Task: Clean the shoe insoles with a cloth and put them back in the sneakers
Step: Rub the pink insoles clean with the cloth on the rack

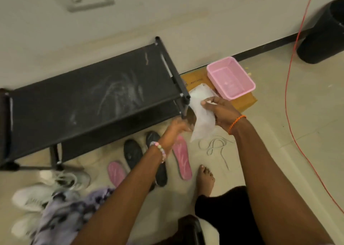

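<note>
Four insoles (182, 157) on floor; rack (89, 95), pink tub (230, 77) near.

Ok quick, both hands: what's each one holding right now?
Left hand: blurred, gripping the lower end of a brown insole.
Right hand: pinching a white cloth against that insole.

Single head-worn view, wide-angle, looking steeply down, close above floor (270, 151)

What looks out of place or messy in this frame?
White chalky smears streak the black shoe rack's top shelf. Loose white shoelaces lie tangled on the tiled floor beside a pink insole. Nothing looks broken.
</note>
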